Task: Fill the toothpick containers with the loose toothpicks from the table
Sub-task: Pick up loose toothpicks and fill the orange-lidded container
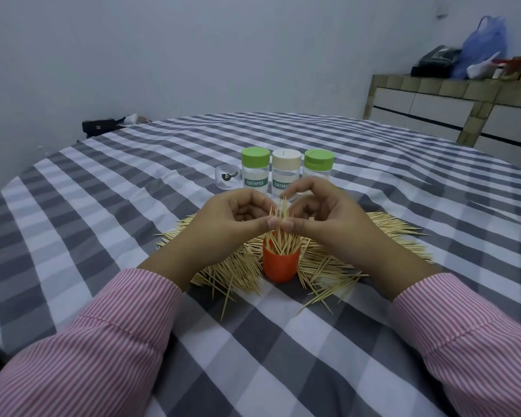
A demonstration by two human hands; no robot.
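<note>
Bare checked cloth (pixel 73 206) is lying wide on the left of the worktop, and more is lying open in front, between the two striped sleeves (pixel 97 341). At the far left edge a black bag (pixel 98 127) is sitting by the wall.

Behind the hands, a small clear cup (pixel 226 176) is standing beside a row of three toothpick jars: a green-lidded jar (pixel 255 170), a beige-lidded jar (pixel 285 173) and a second green-lidded jar (pixel 318 165), the last two partly hidden by the right hand.

The left hand (pixel 232 218) and right hand (pixel 325 215) are meeting over an orange cup (pixel 280 264), their fingers (pixel 263 225) curling and pinching one upright bundle of toothpicks (pixel 280 213). The cup is standing already crowded with toothpicks, ringed on every side by the loose toothpick pile (pixel 328 266) spreading across the cloth and crowding the hands' way down.

At the right, a tiled counter (pixel 451 97) is carrying a blue plastic bag (pixel 483 43) against the pale wall.
</note>
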